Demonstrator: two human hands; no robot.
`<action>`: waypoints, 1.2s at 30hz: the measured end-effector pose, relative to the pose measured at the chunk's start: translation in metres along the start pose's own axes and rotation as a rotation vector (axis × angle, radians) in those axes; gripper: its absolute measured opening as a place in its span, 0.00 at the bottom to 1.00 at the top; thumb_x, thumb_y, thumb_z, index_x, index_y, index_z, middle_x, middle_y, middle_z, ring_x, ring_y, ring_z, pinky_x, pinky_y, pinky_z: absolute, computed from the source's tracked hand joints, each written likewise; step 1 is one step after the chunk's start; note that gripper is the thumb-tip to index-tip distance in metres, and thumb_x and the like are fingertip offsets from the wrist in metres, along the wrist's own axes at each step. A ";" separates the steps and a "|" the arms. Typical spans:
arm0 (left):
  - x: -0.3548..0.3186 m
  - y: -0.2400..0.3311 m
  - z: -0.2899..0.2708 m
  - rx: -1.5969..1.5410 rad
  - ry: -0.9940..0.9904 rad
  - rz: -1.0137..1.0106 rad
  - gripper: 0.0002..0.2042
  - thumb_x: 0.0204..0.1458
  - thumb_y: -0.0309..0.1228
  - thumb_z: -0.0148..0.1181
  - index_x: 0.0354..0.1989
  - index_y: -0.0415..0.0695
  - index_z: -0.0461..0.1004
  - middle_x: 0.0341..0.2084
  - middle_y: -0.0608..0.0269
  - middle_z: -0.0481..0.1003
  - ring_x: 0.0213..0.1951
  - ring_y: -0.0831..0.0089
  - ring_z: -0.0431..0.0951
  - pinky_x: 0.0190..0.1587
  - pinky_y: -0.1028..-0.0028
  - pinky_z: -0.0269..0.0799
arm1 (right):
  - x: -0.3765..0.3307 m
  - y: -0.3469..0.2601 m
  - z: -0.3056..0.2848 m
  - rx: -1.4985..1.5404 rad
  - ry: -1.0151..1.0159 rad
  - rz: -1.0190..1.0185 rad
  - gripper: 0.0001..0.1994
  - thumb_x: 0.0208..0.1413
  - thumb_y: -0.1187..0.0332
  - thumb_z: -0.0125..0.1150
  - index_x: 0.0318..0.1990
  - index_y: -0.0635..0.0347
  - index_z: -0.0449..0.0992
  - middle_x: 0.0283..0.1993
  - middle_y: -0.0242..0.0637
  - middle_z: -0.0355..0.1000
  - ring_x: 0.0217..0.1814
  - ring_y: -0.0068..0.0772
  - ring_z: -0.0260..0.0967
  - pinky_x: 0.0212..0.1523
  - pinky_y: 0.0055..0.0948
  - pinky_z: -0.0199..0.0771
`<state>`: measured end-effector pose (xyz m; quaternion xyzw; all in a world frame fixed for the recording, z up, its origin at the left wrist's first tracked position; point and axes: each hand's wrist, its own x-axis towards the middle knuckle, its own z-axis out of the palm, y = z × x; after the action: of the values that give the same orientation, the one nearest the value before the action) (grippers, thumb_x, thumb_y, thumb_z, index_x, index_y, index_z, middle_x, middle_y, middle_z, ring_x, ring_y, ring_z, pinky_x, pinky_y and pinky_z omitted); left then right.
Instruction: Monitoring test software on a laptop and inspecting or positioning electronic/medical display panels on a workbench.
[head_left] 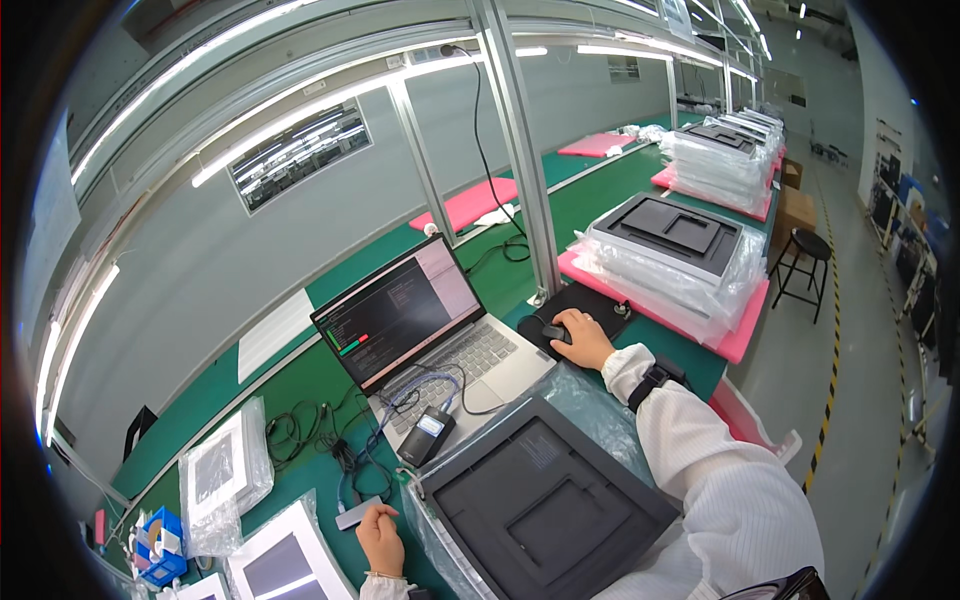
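Observation:
My right hand is wrapped over a black computer mouse on a black mouse pad. My left hand rests low on the bench with its fingers curled, against the end of a small grey cable hub; whether anything sits inside the fingers is hidden. Between my arms lies a large dark grey panel with a recessed middle, on clear plastic wrap. An open silver laptop shows a dark screen with text. A black handheld device with a small lit display lies on its corner, with cables attached.
Bagged white framed panels and a blue bin stand at left. At right, wrapped panels are stacked on pink foam. A metal post rises behind the laptop. A black stool stands in the aisle.

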<state>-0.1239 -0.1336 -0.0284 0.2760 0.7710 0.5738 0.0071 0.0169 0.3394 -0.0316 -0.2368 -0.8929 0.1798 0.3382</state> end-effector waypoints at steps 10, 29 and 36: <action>0.000 -0.007 -0.001 -0.019 -0.008 -0.020 0.10 0.53 0.21 0.44 0.25 0.36 0.72 0.10 0.72 0.60 0.15 0.86 0.55 0.18 0.77 0.46 | -0.001 -0.003 -0.002 0.001 -0.014 0.000 0.21 0.48 0.59 0.63 0.49 0.56 0.71 0.51 0.39 0.67 0.54 0.48 0.65 0.53 0.43 0.66; 0.000 -0.007 -0.002 0.006 -0.001 -0.028 0.10 0.53 0.22 0.43 0.25 0.37 0.72 0.11 0.74 0.60 0.15 0.86 0.54 0.18 0.78 0.45 | 0.000 -0.006 -0.004 -0.011 -0.021 0.016 0.22 0.47 0.59 0.64 0.49 0.56 0.71 0.51 0.39 0.67 0.54 0.47 0.65 0.53 0.43 0.66; -0.001 -0.007 -0.005 -0.018 -0.012 -0.017 0.10 0.54 0.22 0.43 0.25 0.37 0.72 0.12 0.74 0.60 0.15 0.87 0.55 0.19 0.79 0.45 | 0.000 -0.007 -0.004 -0.011 -0.014 0.020 0.21 0.47 0.60 0.64 0.48 0.57 0.70 0.50 0.40 0.67 0.53 0.48 0.66 0.52 0.43 0.66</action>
<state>-0.1275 -0.1396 -0.0338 0.2730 0.7679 0.5791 0.0191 0.0171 0.3342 -0.0250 -0.2462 -0.8939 0.1798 0.3286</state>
